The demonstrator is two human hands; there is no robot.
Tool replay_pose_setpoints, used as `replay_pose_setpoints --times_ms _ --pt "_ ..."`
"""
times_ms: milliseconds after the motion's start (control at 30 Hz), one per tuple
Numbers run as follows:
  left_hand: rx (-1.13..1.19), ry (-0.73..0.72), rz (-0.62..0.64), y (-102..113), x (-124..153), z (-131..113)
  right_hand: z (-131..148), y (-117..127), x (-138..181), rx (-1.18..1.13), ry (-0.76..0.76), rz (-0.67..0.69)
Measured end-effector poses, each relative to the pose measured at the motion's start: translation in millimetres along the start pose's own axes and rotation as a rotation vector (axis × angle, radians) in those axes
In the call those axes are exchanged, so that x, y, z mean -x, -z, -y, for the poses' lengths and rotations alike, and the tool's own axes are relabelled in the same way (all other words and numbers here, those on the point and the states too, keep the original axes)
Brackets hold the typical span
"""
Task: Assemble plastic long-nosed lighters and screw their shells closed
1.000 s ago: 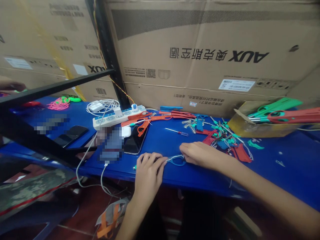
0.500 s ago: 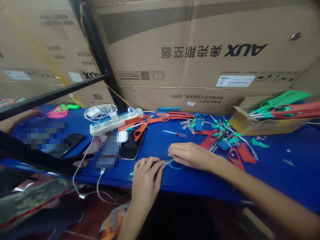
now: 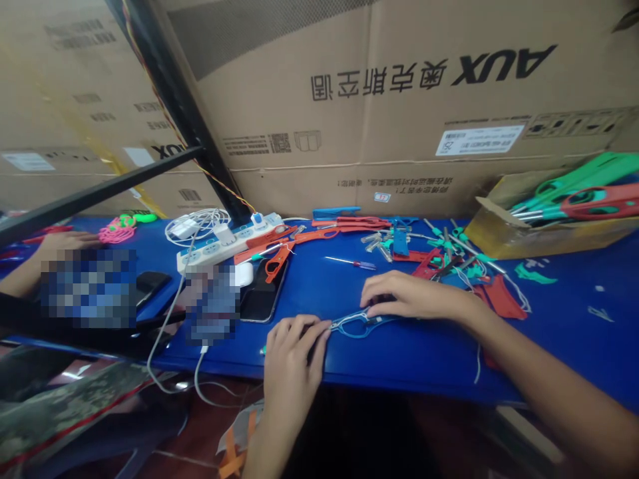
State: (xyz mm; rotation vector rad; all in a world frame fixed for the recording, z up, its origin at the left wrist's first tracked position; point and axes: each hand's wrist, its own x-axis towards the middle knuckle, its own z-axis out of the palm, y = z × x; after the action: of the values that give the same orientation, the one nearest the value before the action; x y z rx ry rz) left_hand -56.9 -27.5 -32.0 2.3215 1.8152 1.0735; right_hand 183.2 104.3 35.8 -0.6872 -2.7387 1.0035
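Near the front edge of the blue table, a blue lighter casing (image 3: 353, 326) lies flat with its ring-shaped opening showing and a thin white wire along it. My left hand (image 3: 294, 342) is closed on its left end, fingers curled over it; a small green tip sticks out beyond the knuckles. The bent fingers of my right hand (image 3: 394, 296) press on the casing's right part, partly covering it. What lies under those fingertips is hidden. A small screwdriver (image 3: 357, 264) with a blue handle rests just beyond my hands.
Loose lighter parts (image 3: 459, 263) are heaped to the right, before a cardboard box (image 3: 539, 239) of red and green lighters. Orange casings (image 3: 279, 256) lie by a white power strip (image 3: 214, 253) and a phone (image 3: 259, 303). Another person's hand (image 3: 64, 249) is at far left.
My right hand has moved to the right along the casing, so more of the blue ring shows. My left hand keeps its hold. The other person's hand has come further into view.
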Motion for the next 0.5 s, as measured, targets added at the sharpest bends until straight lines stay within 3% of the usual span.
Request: replay_pose_setpoints --times_ms 200,500 --pt "0.000 -0.006 0.000 -1.4 -0.8 1.5 3.4 -5.5 0.5 0.175 0.031 -0.042" --pt "-0.007 -0.031 0.027 0.0 -1.7 1.3 12.6 -31.9 -7.1 0.411 0.110 -0.244"
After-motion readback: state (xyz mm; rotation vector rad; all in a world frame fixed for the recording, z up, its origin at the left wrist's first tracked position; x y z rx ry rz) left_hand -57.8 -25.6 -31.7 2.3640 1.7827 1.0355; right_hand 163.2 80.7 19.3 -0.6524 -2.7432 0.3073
